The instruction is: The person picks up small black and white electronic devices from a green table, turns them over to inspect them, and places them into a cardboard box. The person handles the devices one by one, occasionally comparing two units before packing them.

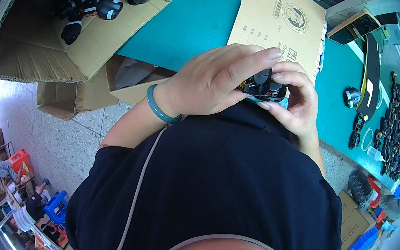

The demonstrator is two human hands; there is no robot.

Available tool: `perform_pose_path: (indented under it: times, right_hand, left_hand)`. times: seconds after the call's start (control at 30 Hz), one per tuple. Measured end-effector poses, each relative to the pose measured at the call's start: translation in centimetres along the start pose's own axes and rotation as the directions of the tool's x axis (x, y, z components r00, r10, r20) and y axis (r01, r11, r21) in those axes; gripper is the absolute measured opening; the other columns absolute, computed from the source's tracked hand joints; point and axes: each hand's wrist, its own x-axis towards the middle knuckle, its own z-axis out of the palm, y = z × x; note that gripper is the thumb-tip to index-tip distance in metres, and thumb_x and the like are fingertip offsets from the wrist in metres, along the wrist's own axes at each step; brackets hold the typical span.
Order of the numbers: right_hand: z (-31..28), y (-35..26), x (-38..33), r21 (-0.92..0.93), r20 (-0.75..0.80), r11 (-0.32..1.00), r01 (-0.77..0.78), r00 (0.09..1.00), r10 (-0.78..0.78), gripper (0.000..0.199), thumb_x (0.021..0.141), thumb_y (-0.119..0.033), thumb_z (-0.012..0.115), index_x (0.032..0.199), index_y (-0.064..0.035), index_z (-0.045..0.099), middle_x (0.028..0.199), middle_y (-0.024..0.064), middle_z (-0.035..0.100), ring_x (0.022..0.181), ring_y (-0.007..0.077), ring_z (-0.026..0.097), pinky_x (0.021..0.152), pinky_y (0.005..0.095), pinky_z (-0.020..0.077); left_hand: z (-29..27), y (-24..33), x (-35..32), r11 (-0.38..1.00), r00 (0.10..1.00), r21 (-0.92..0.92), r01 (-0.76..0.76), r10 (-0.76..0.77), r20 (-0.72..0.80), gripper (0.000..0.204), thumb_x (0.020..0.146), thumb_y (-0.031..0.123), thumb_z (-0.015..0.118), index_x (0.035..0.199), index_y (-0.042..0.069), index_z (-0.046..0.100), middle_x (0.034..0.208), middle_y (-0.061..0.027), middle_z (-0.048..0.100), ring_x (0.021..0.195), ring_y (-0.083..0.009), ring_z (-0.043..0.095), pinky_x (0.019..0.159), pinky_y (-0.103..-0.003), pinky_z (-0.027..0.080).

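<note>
Close in front of my chest, both hands are on a small rounded black plastic housing (272,91); bits of red and orange show inside it, perhaps wires. My left hand (214,78), with a green bangle at the wrist, reaches over it from the left, its index finger stretched along the top. My right hand (298,93) grips the right side, fingers curled around it and thumb below. Part of the housing is hidden by my fingers. Beyond my hands lies a brown printed paper envelope (266,15) on the green table (196,19).
An open cardboard box (114,48) with several black devices (110,9) stands at the upper left, other boxes (87,94) below it. On the right are a phone (364,23), a round black part (352,97) and a pile of small black parts (397,129). People sit at the far left.
</note>
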Motion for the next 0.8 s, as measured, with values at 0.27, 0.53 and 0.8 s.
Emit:
perform_pose_path:
  times: [0.27,0.53,0.8]
  right_hand:
    - [0.2,0.3,-0.3,0.083,-0.014,0.995,-0.047,0.999,0.048,0.047,0.068,-0.004,0.079,0.11,-0.0036,0.059,0.115,0.0156,0.057,0.107,0.0257,0.058,0.091,0.0361,0.048]
    - [0.6,0.5,-0.3,0.326,-0.088,0.934,-0.149,0.978,0.187,0.056,0.069,-0.003,0.08,0.117,-0.0005,0.05,0.121,0.0154,0.052,0.109,0.0237,0.057,0.094,0.0336,0.0468]
    - [4.4,0.3,4.8,0.215,-0.102,0.954,-0.209,0.967,0.235,0.039,0.078,-0.006,0.076,0.107,0.0,0.051,0.103,0.0114,0.061,0.093,0.0171,0.063,0.082,0.0266,0.05]
  left_hand:
    - [0.1,0.3,0.0,0.999,1.0,0.031,0.013,-0.013,-0.004,0.064,0.075,0.006,0.072,0.132,0.003,0.044,0.127,-0.0163,0.056,0.107,-0.0321,0.06,0.09,-0.038,0.049]
    - [0.3,-0.4,-0.7,0.983,0.986,-0.111,0.148,-0.155,-0.06,0.062,0.083,0.019,0.07,0.135,0.002,0.04,0.13,-0.0151,0.051,0.111,-0.0276,0.057,0.088,-0.036,0.049]
    - [1.5,-0.1,-2.3,0.006,0.721,-0.942,0.335,-0.646,0.252,0.073,0.091,0.047,0.057,0.143,0.005,0.028,0.127,-0.0109,0.046,0.116,-0.0199,0.051,0.084,-0.036,0.054]
